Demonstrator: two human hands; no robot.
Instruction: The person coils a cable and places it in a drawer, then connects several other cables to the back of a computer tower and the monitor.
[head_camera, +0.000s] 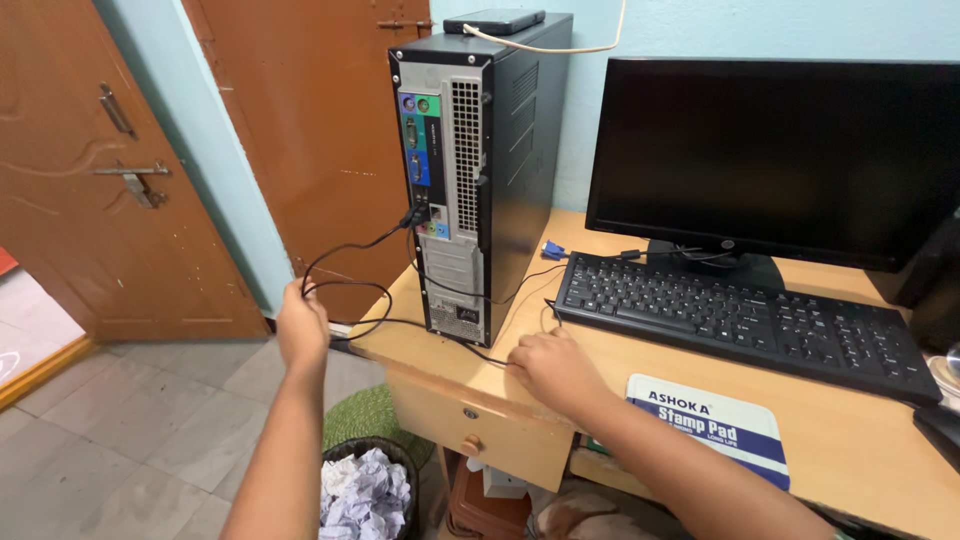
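The left hand is closed around looped black cables off the desk edge. The right hand pinches a cable beside the tower. A blue-and-white rectangular pad lies near the keyboard.

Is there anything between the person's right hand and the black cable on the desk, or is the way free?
Nothing visible stands between them. The right hand already rests on the black cable on the desk, just in front of the computer tower. The left hand grips the same cable's loops beyond the desk edge. The keyboard lies to the side.
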